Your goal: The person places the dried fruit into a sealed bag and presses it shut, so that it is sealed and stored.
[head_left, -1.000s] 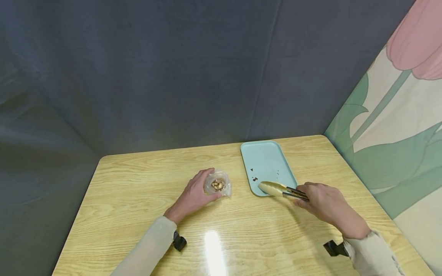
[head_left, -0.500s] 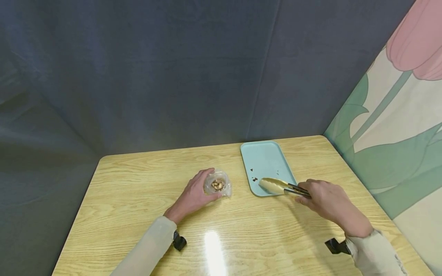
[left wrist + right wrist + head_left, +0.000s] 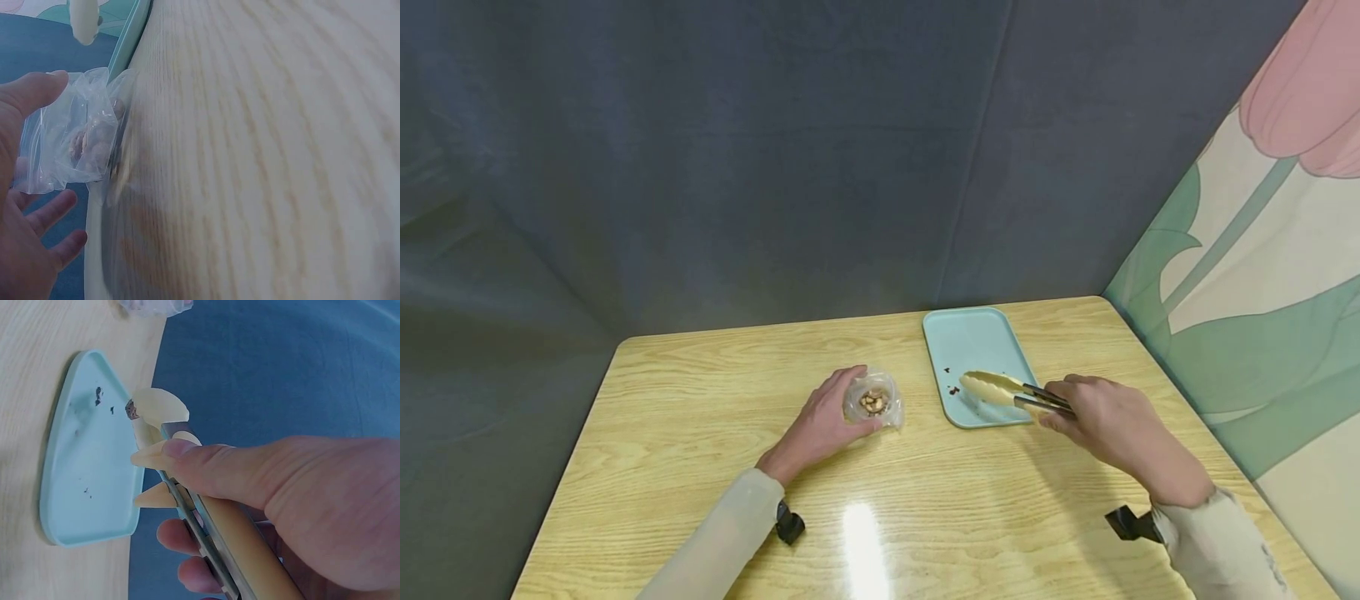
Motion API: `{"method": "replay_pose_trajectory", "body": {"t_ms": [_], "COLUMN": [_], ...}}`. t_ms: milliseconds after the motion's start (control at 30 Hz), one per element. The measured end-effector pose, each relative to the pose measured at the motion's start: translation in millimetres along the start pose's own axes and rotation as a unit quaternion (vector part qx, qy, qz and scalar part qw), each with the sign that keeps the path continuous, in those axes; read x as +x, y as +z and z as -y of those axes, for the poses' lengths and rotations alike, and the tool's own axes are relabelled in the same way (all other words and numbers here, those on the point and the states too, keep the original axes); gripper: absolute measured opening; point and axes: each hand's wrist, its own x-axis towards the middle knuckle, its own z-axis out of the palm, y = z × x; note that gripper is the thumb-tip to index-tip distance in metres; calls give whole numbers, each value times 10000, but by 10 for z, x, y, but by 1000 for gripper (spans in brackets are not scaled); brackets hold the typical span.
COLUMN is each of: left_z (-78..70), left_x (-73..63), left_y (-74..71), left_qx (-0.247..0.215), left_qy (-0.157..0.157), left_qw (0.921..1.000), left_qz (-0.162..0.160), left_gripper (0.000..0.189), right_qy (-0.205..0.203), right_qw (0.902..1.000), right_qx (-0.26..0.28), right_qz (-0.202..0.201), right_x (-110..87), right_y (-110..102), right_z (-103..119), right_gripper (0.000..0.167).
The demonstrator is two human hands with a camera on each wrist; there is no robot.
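My left hand holds a clear plastic bag upright on the table, thumb on one side and fingers on the other. Through its round open mouth, several brown and tan pieces show, looking like nuts. My right hand grips a pair of tongs with cream scalloped tips and metal arms, over the near part of a light blue tray. In the right wrist view, a small dark brown piece sits at the tongs' tips, above the tray.
Dark crumbs lie on the tray. Under everything is a wood-grain table, backed by a dark blue curtain. A flower-patterned cloth hangs along the right side.
My right hand has lifted the tongs slightly from the tray's near edge. The left hand and the bag have stayed in place.
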Motion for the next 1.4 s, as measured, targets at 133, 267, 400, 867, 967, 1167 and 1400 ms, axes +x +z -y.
{"method": "replay_pose_trajectory", "body": {"t_ms": [133,267,400,867,967,1167,1400], "left_z": [4,4,-1,-7,-6,-3,0], "left_x": [8,15,27,48,51,53,44], "left_y": [2,4,8,17,17,7,-4], "left_qx": [9,8,42,76,91,111,127], "left_qy": [32,62,74,106,98,72,94], "left_qw": [10000,10000,10000,9999,9999,9999,9999], "left_qz": [10,8,10,-1,8,17,39], "left_gripper": [90,91,92,92,92,92,92], "right_qy": [-77,-110,-196,-535,-585,-727,-891], "right_qw": [9999,9998,9995,9970,9966,9949,9927], "right_qx": [-62,-33,-38,-54,-52,-68,-31], "right_qz": [-98,-152,-253,-551,-580,-694,-816], "right_x": [26,56,86,212,255,341,419], "right_y": [-48,-97,-152,-309,-320,-317,-283], "right_z": [16,47,92,349,427,576,717], "right_gripper": [28,25,24,28,30,30,31]}}
